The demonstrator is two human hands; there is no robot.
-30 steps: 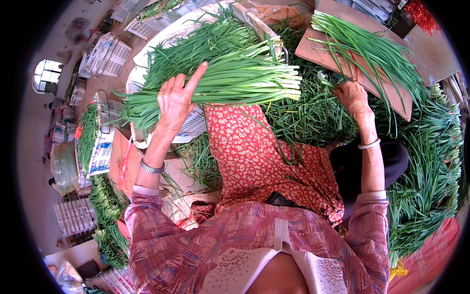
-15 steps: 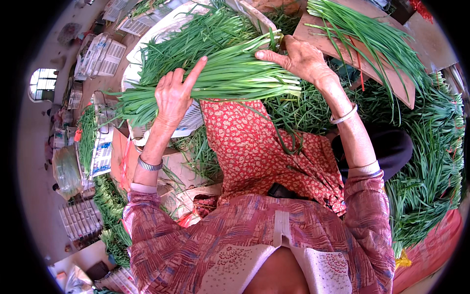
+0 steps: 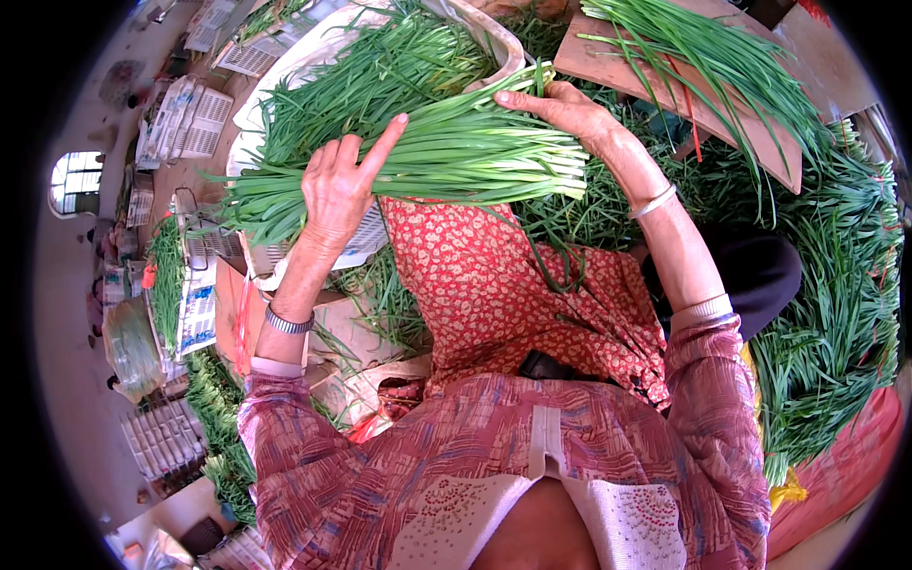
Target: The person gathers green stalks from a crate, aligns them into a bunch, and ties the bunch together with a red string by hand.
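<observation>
A loose bunch of green garlic chives (image 3: 475, 152) lies crosswise above my lap, pale stem ends to the right and leaf tips to the left. My left hand (image 3: 334, 190) is closed over the leafy part, its index finger stretched along the leaves and its thumb hidden. At the far edge of the stem ends, my right hand (image 3: 567, 112) grips the bunch, thumb on top and fingertips partly out of sight behind the stems. Under and beyond the bunch, more chives (image 3: 389, 71) fill a white basket (image 3: 503, 43).
On the right, a board (image 3: 781, 161) carries another pile of chives (image 3: 703, 57). Tied bundles (image 3: 836, 285) are stacked below it. A red floral apron (image 3: 513, 285) covers my lap, with loose leaves beside it. Plastic crates (image 3: 195, 123) and newspapers stand at the left.
My right hand has shifted slightly left along the far edge of the bunch, its fingers lower behind the stems. The stem ends lie a little more spread. My left hand stays in place.
</observation>
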